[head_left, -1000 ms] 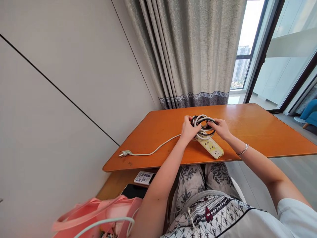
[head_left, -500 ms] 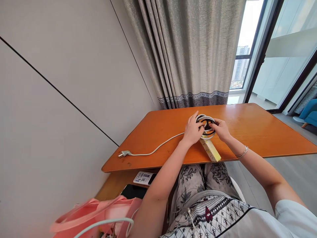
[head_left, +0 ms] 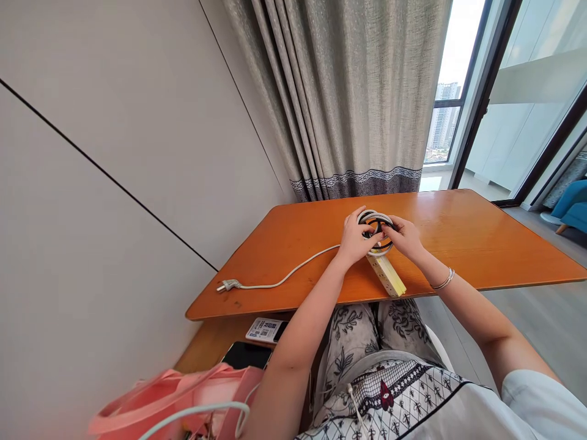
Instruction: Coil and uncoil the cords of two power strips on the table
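Observation:
A coil of white and black cable point(head_left: 383, 249) is held up over the wooden table point(head_left: 302, 226). My left hand point(head_left: 356, 240) is closed round the coil's left side, its fingers reaching into the loop. From the right, my right hand point(head_left: 403, 236) pinches the black cable inside the coil. Just below the hands lies a pale yellow power strip point(head_left: 386, 276), pointing toward the table's front edge. A length of white cord point(head_left: 288, 278) runs left from the left hand to a plug point(head_left: 228, 285) lying on the table.
On a lower surface at the left are a pink bag point(head_left: 178, 397), a dark phone-like slab point(head_left: 246, 354) and a white printed card point(head_left: 263, 330). A wall point(head_left: 114, 275) rises on the left. A curtain point(head_left: 367, 91) hangs behind the table.
My right hand has shifted slightly left, nearer my left hand, with its fingers further into the coil. The power strip and plug lie as before.

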Available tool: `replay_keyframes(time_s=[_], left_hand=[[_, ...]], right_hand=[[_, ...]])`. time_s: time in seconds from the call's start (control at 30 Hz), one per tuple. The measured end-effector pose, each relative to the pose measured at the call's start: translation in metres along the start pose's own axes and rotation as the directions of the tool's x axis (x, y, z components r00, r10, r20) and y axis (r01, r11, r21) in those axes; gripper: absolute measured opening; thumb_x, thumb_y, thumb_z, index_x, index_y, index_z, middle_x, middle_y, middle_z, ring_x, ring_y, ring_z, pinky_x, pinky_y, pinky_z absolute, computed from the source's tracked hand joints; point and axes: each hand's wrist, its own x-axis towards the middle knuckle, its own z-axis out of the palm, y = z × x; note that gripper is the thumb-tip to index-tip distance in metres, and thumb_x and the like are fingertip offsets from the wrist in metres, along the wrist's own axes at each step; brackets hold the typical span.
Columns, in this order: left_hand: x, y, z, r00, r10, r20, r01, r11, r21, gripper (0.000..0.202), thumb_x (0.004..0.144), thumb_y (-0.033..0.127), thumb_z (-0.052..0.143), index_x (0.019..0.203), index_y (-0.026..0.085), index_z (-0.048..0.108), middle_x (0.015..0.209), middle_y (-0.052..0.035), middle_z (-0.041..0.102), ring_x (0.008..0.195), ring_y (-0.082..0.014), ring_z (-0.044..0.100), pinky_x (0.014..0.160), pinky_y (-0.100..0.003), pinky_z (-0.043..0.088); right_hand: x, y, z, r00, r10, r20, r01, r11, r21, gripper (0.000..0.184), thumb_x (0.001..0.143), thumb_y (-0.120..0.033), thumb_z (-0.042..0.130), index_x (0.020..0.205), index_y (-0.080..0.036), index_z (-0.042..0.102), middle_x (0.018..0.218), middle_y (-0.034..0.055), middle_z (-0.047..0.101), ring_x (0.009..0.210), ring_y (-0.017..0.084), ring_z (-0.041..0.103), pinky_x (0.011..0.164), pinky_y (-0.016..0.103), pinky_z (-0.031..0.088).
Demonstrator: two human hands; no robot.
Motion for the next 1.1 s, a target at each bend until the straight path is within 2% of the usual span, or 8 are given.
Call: replay_keyframes(time_s=[0.17,0.33,0.5,0.7,0.87,0.97,1.03,1.1], left_hand=[[-0.005,0.001,0.006,0.995,-0.031,-0.095,0.029,0.999,-0.026,0.017,0.075,0.030,0.079,0.065,0.020,0.070,0.146,-0.0121,0.051,0.135,-0.0340,0.045,0.114,-0.056,0.037],[-0.010,-0.002,0.012,0.989,-0.095,-0.110,0.074,0.981,-0.181,0.020,0.078,0.033,0.076,0.069,0.019,0.066,0.153,-0.0118,0.045,0.137,-0.0319,0.045,0.115,-0.053,0.036],[-0.013,-0.002,0.015,0.982,-0.169,-0.081,0.131,0.928,-0.350,0.026,0.082,0.041,0.071,0.072,0.018,0.064,0.157,-0.0136,0.039,0.135,-0.0296,0.049,0.114,-0.048,0.038],[-0.015,0.008,-0.001,0.985,-0.161,0.058,0.166,0.819,-0.549,0.036,0.076,0.051,0.072,0.066,0.018,0.062,0.151,-0.0132,0.049,0.131,-0.0303,0.052,0.111,-0.045,0.042],[-0.014,0.016,-0.018,0.974,0.000,0.226,0.164,0.687,-0.708,0.041,0.071,0.055,0.073,0.059,0.019,0.058,0.147,-0.0109,0.053,0.132,-0.0334,0.052,0.105,-0.044,0.047],[-0.008,0.018,-0.025,0.978,0.005,0.211,0.124,0.796,-0.592,0.036,0.078,0.052,0.069,0.065,0.019,0.061,0.151,-0.0094,0.050,0.137,-0.0323,0.048,0.111,-0.046,0.042],[-0.003,0.018,-0.030,0.985,0.001,0.170,0.069,0.912,-0.404,0.035,0.082,0.050,0.067,0.066,0.020,0.061,0.154,-0.0084,0.048,0.145,-0.0319,0.037,0.119,-0.049,0.030],[0.003,0.019,-0.036,0.988,0.028,0.149,0.009,0.969,-0.246,0.035,0.085,0.050,0.064,0.067,0.020,0.060,0.156,-0.0084,0.046,0.149,-0.0309,0.031,0.122,-0.052,0.021]], right_hand=[[-0.001,0.007,0.001,0.980,-0.190,-0.066,0.171,0.959,-0.224,0.020,0.088,-0.034,0.055,0.092,-0.022,0.071,0.080,0.0049,0.056,0.077,0.021,0.053,0.070,0.032,0.045],[0.001,0.010,0.005,0.966,-0.257,-0.011,0.246,0.936,-0.250,0.021,0.092,-0.027,0.049,0.102,-0.020,0.066,0.088,0.0071,0.061,0.080,0.022,0.055,0.075,0.034,0.047],[0.002,0.010,0.006,0.968,-0.251,0.008,0.246,0.944,-0.221,0.020,0.088,-0.024,0.050,0.099,-0.021,0.066,0.087,0.0070,0.062,0.081,0.023,0.057,0.077,0.035,0.048],[-0.002,0.022,0.006,0.960,-0.278,-0.034,0.272,0.954,-0.127,0.042,0.081,-0.021,0.054,0.123,-0.022,0.055,0.113,0.0102,0.065,0.091,0.023,0.062,0.078,0.036,0.052],[0.010,0.033,0.000,0.950,-0.305,-0.071,0.284,0.934,-0.215,0.051,0.081,-0.022,0.055,0.132,-0.022,0.050,0.127,0.0142,0.057,0.091,0.023,0.063,0.078,0.038,0.054],[0.017,0.033,0.001,0.941,-0.338,-0.019,0.325,0.918,-0.228,0.049,0.085,-0.023,0.054,0.134,-0.023,0.051,0.131,0.0143,0.057,0.107,0.025,0.062,0.094,0.042,0.051],[0.018,0.031,0.004,0.931,-0.361,0.059,0.366,0.911,-0.192,0.046,0.088,-0.025,0.053,0.134,-0.022,0.053,0.128,0.0137,0.061,0.114,0.026,0.060,0.102,0.044,0.048],[0.016,0.029,0.008,0.929,-0.354,0.108,0.366,0.921,-0.133,0.044,0.090,-0.028,0.053,0.134,-0.022,0.053,0.127,0.0136,0.063,0.116,0.026,0.060,0.105,0.045,0.046]])
